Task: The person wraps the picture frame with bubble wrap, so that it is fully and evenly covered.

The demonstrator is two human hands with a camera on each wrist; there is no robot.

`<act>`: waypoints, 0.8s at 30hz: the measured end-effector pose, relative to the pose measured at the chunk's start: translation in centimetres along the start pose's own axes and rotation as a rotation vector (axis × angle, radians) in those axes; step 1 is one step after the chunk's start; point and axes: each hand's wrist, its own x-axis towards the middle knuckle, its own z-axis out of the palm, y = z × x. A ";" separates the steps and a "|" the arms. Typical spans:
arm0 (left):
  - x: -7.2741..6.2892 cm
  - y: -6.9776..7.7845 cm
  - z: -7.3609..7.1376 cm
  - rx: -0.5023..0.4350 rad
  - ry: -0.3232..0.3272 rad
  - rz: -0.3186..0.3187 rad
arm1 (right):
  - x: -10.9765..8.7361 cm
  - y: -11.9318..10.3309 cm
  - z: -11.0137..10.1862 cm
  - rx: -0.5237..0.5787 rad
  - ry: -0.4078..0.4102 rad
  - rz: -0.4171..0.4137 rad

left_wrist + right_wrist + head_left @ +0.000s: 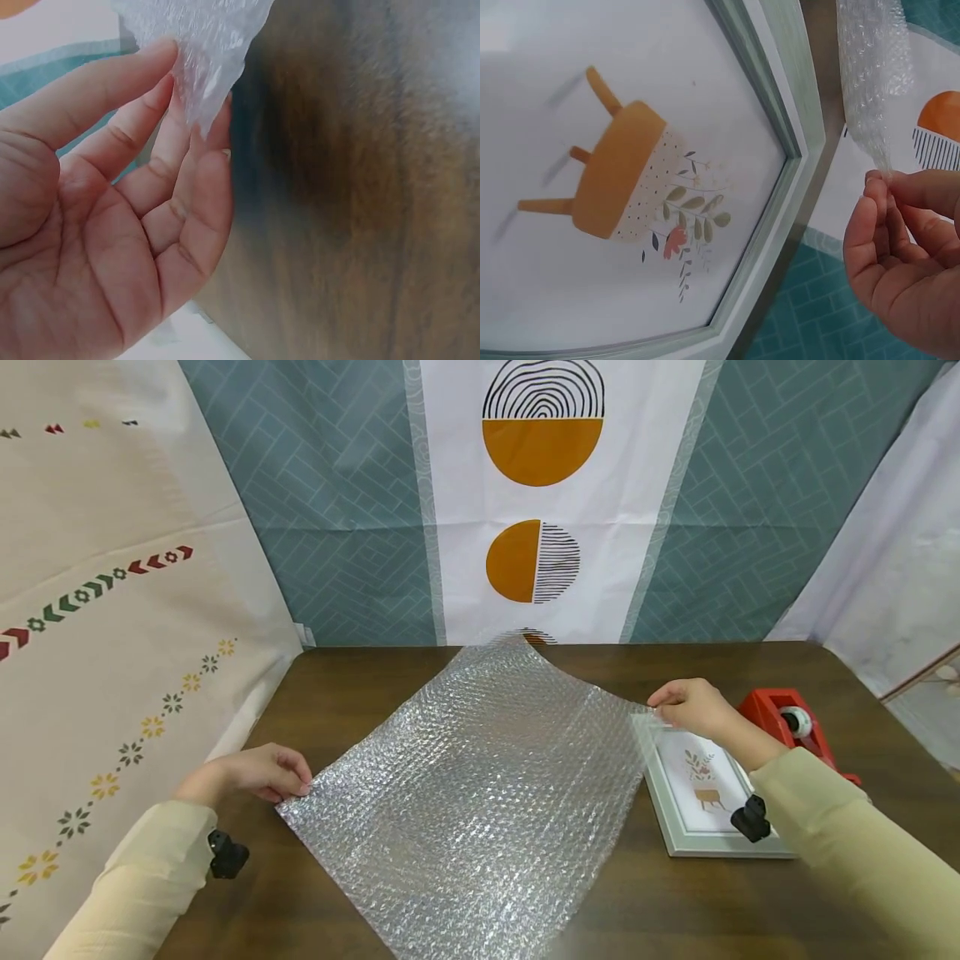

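A large sheet of clear bubble wrap (pixel 465 793) spreads over the middle of the brown table, its far corner raised near the back edge. At its left corner my left hand (pixel 266 772) pinches the film between thumb and fingers; the left wrist view shows that bubble wrap corner (pixel 214 60) pointing down into the fingers. My right hand (pixel 693 706) grips the opposite corner, bunched between thumb and fingertips in the right wrist view. Beneath the right hand and forearm lies a pale green picture frame (pixel 675 818) with a potted-plant print, partly covered by the sleeve and the wrap's edge.
A red tape dispenser (pixel 772 702) with a roll stands right of the picture frame, partly behind the right forearm. Patterned curtains (pixel 337 527) hang behind the table, and a cream cloth (pixel 112 693) hangs along its left side. Bare wood (pixel 247 910) shows at front left.
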 end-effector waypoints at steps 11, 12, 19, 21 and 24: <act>-0.5 -0.1 1.2 0.019 -0.067 -0.024 | 1.1 0.5 0.3 -0.010 0.003 0.036; -0.5 -0.2 1.2 0.023 -0.071 -0.025 | 1.2 0.5 0.3 -0.009 0.002 0.032; -0.5 -0.4 1.2 0.044 -0.072 -0.045 | 1.7 0.6 0.6 -0.017 0.009 0.005; -0.6 -0.4 1.2 0.043 -0.073 -0.047 | 1.7 0.6 0.5 -0.023 0.009 0.008; -0.8 -0.1 1.0 0.042 -0.072 -0.039 | 1.5 0.5 0.3 -0.031 0.006 0.011</act>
